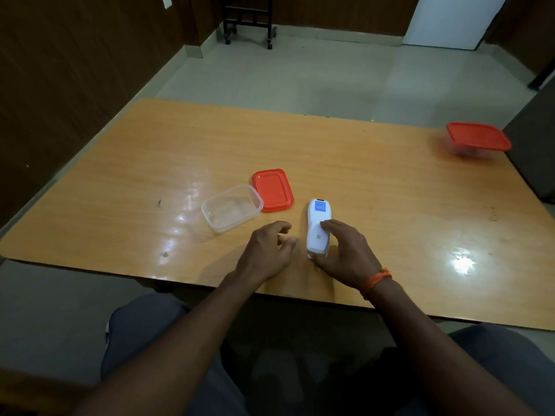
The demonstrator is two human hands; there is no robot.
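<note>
A white hand-held device (317, 223) with a blue label lies on the wooden table (120, 175), its length pointing away from me. My right hand (342, 253) grips its near end, index finger over the top and thumb under the near tip. My left hand (270, 250) hovers just left of the device with loosely curled fingers, holding nothing. A clear, empty plastic container (231, 208) stands to the left, beyond my left hand. Its red lid (272, 190) lies flat beside it, touching its right rim.
A second clear container with a red lid on it (477, 139) stands at the table's far right corner. Beyond the table are a tiled floor (300, 76), a dark wheeled chair (249, 22) and a white door (450, 19). My knees show below the near edge.
</note>
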